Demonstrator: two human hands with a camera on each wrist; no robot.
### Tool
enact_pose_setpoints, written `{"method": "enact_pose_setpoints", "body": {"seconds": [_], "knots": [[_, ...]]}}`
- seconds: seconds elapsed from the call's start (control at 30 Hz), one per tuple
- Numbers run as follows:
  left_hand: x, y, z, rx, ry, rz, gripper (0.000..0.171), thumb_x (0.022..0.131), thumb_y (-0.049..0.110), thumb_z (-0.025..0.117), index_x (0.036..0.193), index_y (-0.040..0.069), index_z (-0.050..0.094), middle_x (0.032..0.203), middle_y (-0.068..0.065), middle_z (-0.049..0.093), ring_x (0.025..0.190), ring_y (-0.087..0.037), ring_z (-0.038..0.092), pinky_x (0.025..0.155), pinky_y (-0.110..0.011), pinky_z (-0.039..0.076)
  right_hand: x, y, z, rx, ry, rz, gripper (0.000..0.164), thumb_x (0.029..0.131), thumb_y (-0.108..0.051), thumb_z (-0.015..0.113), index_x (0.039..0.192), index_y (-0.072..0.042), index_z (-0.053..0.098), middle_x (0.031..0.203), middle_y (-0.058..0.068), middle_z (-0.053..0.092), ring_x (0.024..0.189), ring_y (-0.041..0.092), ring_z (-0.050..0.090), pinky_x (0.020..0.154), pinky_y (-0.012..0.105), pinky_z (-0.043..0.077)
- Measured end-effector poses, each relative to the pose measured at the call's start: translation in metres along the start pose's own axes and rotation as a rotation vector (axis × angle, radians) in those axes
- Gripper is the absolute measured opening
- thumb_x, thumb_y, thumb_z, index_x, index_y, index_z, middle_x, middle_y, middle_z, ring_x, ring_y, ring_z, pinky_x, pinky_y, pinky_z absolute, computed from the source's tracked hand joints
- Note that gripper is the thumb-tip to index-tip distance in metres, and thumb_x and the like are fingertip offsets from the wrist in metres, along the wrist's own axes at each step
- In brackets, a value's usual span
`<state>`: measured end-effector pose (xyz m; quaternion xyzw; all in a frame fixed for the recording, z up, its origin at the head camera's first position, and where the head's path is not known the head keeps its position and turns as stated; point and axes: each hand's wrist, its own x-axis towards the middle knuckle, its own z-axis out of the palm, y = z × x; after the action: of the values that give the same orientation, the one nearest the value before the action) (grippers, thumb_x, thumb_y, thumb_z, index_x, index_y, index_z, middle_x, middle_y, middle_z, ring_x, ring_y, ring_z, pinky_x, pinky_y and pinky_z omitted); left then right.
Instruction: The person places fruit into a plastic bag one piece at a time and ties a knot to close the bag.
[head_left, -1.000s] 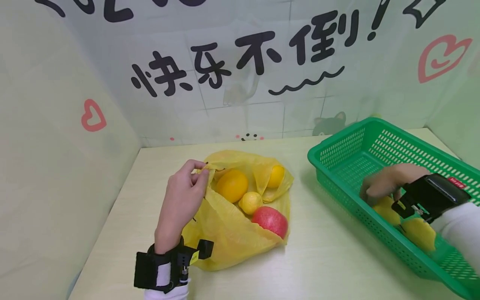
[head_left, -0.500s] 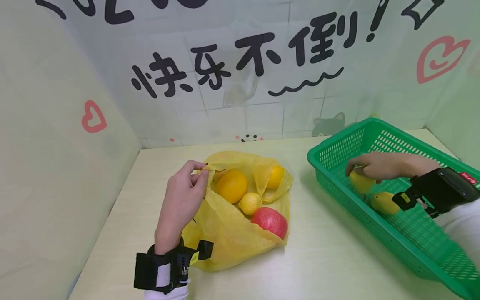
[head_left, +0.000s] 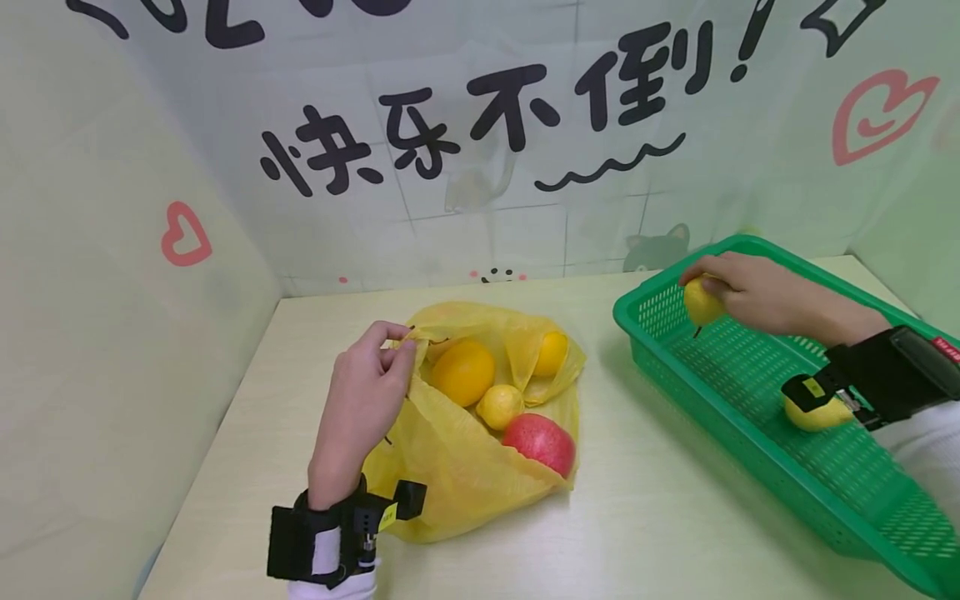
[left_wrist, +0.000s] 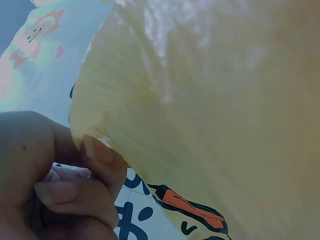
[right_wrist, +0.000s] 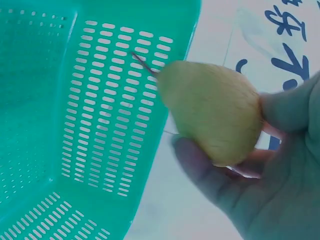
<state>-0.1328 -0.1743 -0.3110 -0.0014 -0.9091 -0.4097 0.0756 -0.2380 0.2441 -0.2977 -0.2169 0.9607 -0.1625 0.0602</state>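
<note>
My left hand (head_left: 369,379) pinches the rim of a thin yellow plastic bag (head_left: 457,483) and holds its mouth apart. Inside the bag lie an orange (head_left: 463,372), a lemon (head_left: 501,407), a red apple-like fruit (head_left: 540,442) and another orange-yellow fruit (head_left: 551,353) at the back right. Over the far left part of the green basket, my right hand (head_left: 757,296) grips a yellow pear (head_left: 703,302) by its thick end, stem pointing down. The right wrist view shows the pear (right_wrist: 212,110) held between thumb and fingers, with the basket's slotted wall beyond it.
The green basket (head_left: 720,417) stands at the right of the pale table (head_left: 247,433). A second pear (head_left: 817,414) lies in it, partly behind the right wrist camera. A printed wall covering (head_left: 480,242) closes off the back.
My right hand has picked the pear up from the basket floor and raised it to the left and away. The other pear has shifted right in the basket. The left hand has stayed put.
</note>
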Motion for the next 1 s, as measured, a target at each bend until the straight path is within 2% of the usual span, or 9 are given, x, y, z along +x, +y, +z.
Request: {"method": "enact_pose_setpoints", "body": {"seconds": [0.13,0.2,0.47,0.7,0.87,1.0], "knots": [[0.000,0.000,0.000,0.003,0.001,-0.001,0.026,0.103,0.022,0.050,0.122,0.006,0.057,0.059,-0.003,0.045,0.052,-0.019,0.043,0.052,-0.024,0.041,0.001,-0.006,-0.004,0.059,0.065,0.006,0.036,0.107,-0.012,0.031,0.135,-0.003,0.051,0.127,0.022,0.055,0.104,0.033,0.049,0.087,0.047,0.042],[0.000,0.000,0.000,0.002,0.001,-0.003,0.026,0.103,0.022,0.050,0.122,0.006,0.057,0.059,-0.003,0.045,0.052,-0.019,0.043,0.052,-0.024,0.041,0.001,-0.011,-0.005,0.094,0.086,0.001,0.036,0.107,-0.015,0.031,0.136,-0.004,0.050,0.126,0.021,0.056,0.104,0.033,0.049,0.086,0.047,0.044],[-0.001,0.000,-0.001,0.006,0.001,0.003,0.026,0.103,0.021,0.050,0.122,0.005,0.057,0.059,-0.003,0.045,0.053,-0.018,0.044,0.053,-0.024,0.042,0.005,-0.038,-0.003,0.167,0.103,-0.011,0.036,0.107,-0.024,0.037,0.137,-0.009,0.050,0.117,0.017,0.058,0.097,0.027,0.054,0.072,0.024,0.049],[0.000,0.000,-0.001,-0.001,0.001,-0.002,0.026,0.103,0.022,0.050,0.122,0.006,0.057,0.059,-0.004,0.047,0.054,-0.018,0.045,0.054,-0.024,0.043,0.013,-0.064,0.002,0.184,0.108,-0.080,0.034,0.106,-0.025,0.041,0.135,-0.010,0.052,0.114,0.014,0.059,0.092,0.026,0.056,0.071,0.030,0.051],[0.000,0.000,-0.002,0.002,0.001,-0.004,0.026,0.103,0.022,0.050,0.122,0.006,0.057,0.058,-0.003,0.045,0.052,-0.019,0.043,0.052,-0.024,0.041,0.021,-0.078,0.010,0.172,0.099,-0.164,0.033,0.106,-0.024,0.042,0.132,-0.010,0.056,0.110,0.010,0.063,0.096,0.024,0.055,0.084,0.039,0.052],[0.000,0.000,-0.002,0.002,0.001,0.000,0.026,0.103,0.022,0.050,0.122,0.006,0.057,0.058,-0.003,0.045,0.052,-0.019,0.042,0.052,-0.024,0.041,0.027,-0.087,0.019,0.176,0.052,-0.204,0.035,0.107,-0.027,0.040,0.133,-0.009,0.056,0.113,0.009,0.064,0.103,0.025,0.057,0.095,0.047,0.051]]}}
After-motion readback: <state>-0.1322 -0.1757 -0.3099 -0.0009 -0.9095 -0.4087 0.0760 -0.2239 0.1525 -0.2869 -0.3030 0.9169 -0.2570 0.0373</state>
